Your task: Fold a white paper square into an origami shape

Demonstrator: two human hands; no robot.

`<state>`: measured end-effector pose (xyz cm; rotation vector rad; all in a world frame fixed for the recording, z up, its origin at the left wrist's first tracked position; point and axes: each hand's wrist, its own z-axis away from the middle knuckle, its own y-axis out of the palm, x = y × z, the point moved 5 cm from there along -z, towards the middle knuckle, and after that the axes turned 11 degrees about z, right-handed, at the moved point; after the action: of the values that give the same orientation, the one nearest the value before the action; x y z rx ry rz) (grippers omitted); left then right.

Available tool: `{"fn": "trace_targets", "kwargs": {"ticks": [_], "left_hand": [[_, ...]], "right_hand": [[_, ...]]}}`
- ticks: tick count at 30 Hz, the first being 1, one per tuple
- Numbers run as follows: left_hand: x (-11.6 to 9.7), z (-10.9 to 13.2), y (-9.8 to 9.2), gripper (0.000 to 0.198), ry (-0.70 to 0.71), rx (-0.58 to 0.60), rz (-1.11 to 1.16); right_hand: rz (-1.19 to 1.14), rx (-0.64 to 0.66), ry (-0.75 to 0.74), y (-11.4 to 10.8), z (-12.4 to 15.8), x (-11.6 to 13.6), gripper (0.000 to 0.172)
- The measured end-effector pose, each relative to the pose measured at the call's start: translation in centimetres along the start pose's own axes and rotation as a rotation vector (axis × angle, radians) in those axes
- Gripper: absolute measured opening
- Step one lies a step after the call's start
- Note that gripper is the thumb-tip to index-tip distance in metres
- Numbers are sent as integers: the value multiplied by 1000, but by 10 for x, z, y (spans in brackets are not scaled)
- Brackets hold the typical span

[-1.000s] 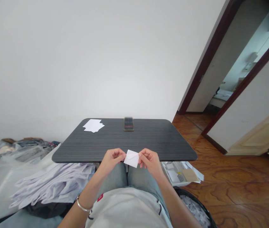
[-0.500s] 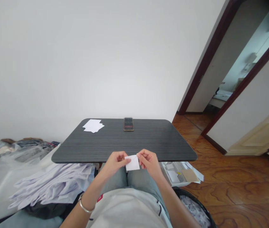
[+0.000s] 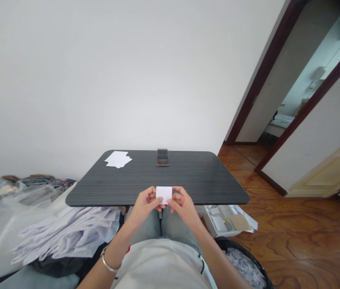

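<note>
A small folded piece of white paper (image 3: 164,193) is held up at the near edge of the dark table (image 3: 122,184). My left hand (image 3: 146,204) pinches its lower left side, thumb on the front and fingers behind. On the lower right, my right hand (image 3: 182,204) grips it the same way, with the index finger along the side edge. Parts of the fingers behind the paper are hidden. Several white sheets (image 3: 118,159) lie in a loose pile at the table's far left.
A phone (image 3: 162,157) lies at the table's back, near the wall. Folded white cloth (image 3: 67,237) is heaped at lower left. To the right below the table are a white box (image 3: 219,222) of papers and a black-rimmed bin (image 3: 246,267) of white scraps.
Both hands have raised the paper a little, away from my lap. It now looks straighter and narrower, and my right hand has shifted from its top right corner to its lower right.
</note>
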<state>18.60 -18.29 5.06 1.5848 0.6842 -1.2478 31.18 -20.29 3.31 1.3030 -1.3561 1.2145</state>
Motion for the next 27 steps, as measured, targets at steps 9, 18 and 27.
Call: {"fn": "trace_targets", "kwargs": {"ticks": [9,18,27], "left_hand": [[7,-4,-2,23,32,78,-60],[7,-15,-14,28,137,22,-81],[22,-36,-31,27,165,27,-66]], "right_hand": [[66,9,-26,-2,0,3,18],[-11,-37,-60,-1,-8,-14,28],[-12,-4,-126,6,-27,-39,19]]}}
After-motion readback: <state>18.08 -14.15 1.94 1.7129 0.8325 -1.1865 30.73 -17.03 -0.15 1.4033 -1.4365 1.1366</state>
